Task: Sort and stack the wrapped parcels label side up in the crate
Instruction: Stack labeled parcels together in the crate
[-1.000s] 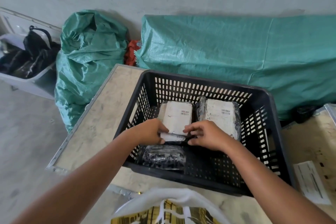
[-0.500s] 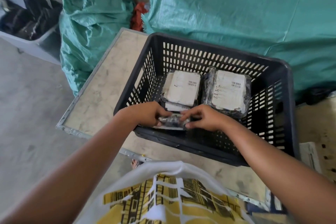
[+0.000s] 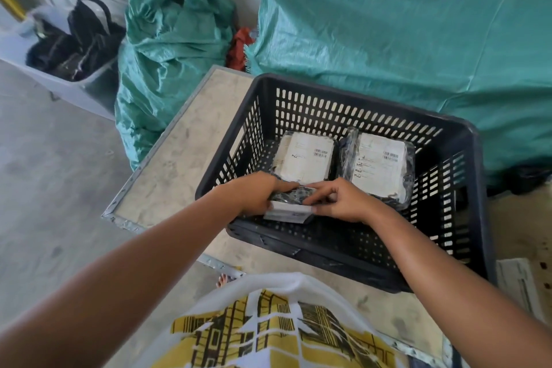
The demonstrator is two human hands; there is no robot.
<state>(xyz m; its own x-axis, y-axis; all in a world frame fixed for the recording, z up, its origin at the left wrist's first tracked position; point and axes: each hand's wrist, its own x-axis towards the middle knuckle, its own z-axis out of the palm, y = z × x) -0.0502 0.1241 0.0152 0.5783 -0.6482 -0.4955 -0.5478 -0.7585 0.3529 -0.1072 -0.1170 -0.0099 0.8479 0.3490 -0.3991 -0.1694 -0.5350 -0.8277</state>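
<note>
- Inside the black slotted crate [image 3: 466, 158], at its near left part, both hands hold one small wrapped parcel [image 3: 288, 209] between them.
- The left hand [image 3: 254, 193] grasps the parcel's left end, with the fingers curled over its top.
- The right hand [image 3: 337, 199] pinches the right end, thumb and fingertips closed on the dark wrapping.
- This parcel shows black plastic wrap on top and a white edge toward the camera; whether it touches the crate floor I cannot tell.
- Behind the hands, the left labelled parcel [image 3: 306, 157] lies flat with its white label up, against the far part of the crate.
- Just beside it, the right labelled parcel [image 3: 378, 166] lies also label up, in clear crinkled wrap.
- Each label carries a barcode near its upper right corner and some small printed lines; the writing is too small to read.
- The crate stands on a pale, scuffed bench [image 3: 179, 164] with a metal edge.
- A printed paper sheet [image 3: 518, 287] lies on the bench at the right of the crate; its text is not legible.
- Behind the bench, a green woven sack [image 3: 170, 48] and a green tarpaulin [image 3: 403, 48] rest along the wall.
- At far left, a grey tub [image 3: 89, 89] holds a black bag [image 3: 77, 39].
</note>
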